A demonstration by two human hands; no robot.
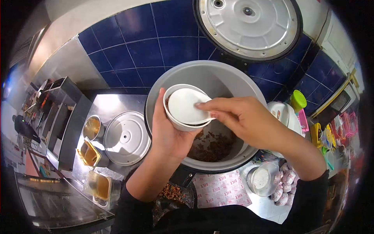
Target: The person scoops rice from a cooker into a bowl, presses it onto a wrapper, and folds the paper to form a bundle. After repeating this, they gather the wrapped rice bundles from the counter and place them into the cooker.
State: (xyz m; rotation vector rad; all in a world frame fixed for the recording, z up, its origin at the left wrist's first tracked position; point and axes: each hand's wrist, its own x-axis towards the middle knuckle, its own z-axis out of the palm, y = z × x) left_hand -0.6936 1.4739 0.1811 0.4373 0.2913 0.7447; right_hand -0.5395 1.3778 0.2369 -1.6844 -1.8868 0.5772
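My left hand [167, 136] is wrapped round a white bowl [177, 124] from below and the side, over a large grey rice cooker pot [167, 76]. In my right hand [237, 113], thumb and fingers pinch the narrow end of a white rice paddle [186, 104]. Its broad face lies across the bowl's mouth and covers most of what is inside. A little brown food shows at the bowl's left edge. Dark brown rice or similar food [214, 148] lies at the bottom of the pot. The round metal lid [249, 29] stands raised behind it.
On the steel counter at left are a flat round lid [126, 138], a metal cup [92, 128] and containers of brown sauce [89, 154]. Nearer me are printed paper [222, 189], a clear tub [263, 179], wrapped bundles [286, 185] and a dark pan of brown bits [171, 193].
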